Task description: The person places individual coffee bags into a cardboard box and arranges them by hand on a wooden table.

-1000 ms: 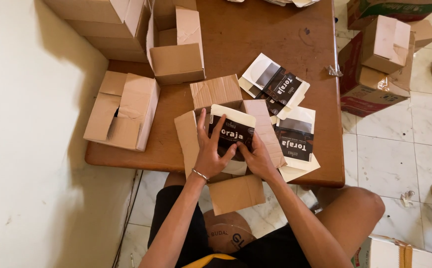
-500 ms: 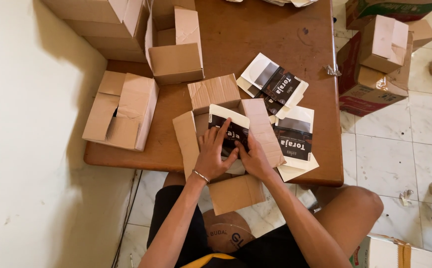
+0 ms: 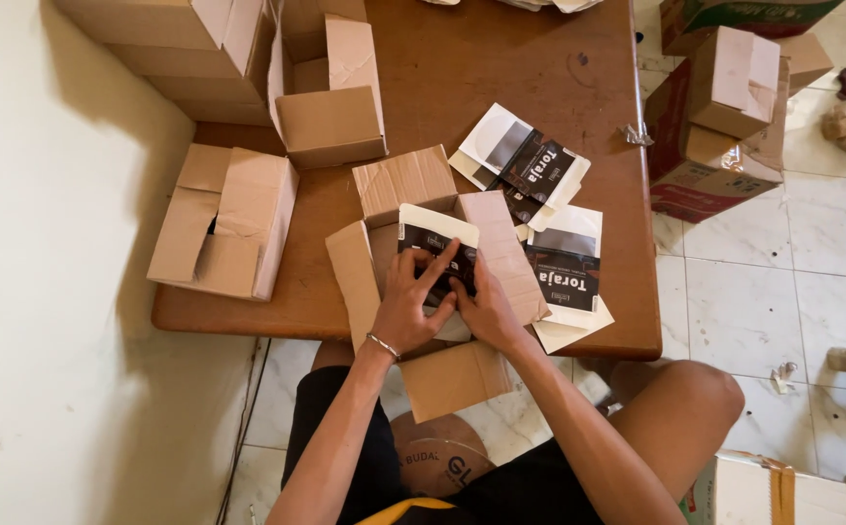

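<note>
Two hands (image 3: 442, 301) press pouch (image 3: 434, 243) into open box (image 3: 442, 374); pouches (image 3: 549, 224) beside

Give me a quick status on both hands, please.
Left hand and right hand pressing black-and-white flat pouch into open brown cardboard box. Nothing in the way.

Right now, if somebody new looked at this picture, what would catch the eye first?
Most striking are the two hands, left hand and right hand, pressing a black-and-white pouch into the open cardboard box at the near edge of the brown table. To its right, more pouches lie loose on the table; other cardboard boxes sit to the left.
</note>
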